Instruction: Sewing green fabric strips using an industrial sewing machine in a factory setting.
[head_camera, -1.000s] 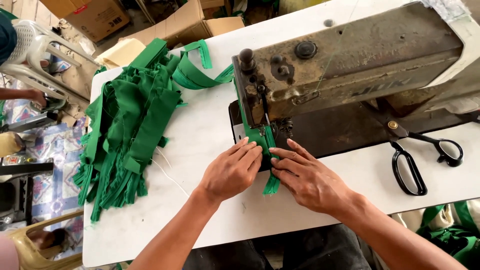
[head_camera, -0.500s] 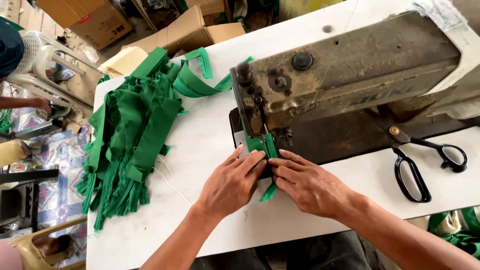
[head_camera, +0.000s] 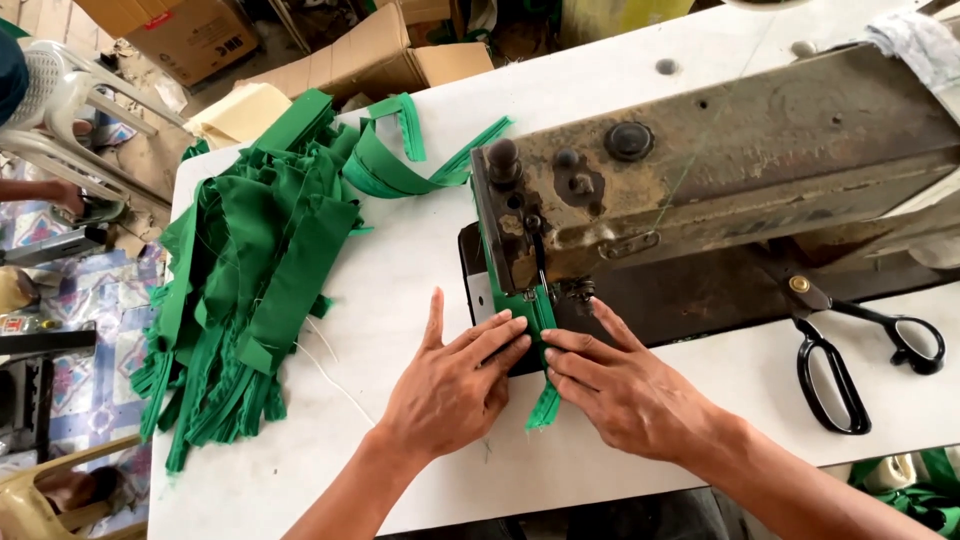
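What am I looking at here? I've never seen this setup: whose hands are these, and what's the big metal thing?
The one view comes from a camera on the person's head, looking down. The big worn metal thing is a sewing machine on a white table. The left hand and right hand press flat on a narrow green fabric strip under the needle; neither grips it. A pile of green strips lies left, black scissors right.

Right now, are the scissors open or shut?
Shut, or nearly so. The scissors lie flat on the table right of the machine, blades together toward the hinge, both black loops side by side.
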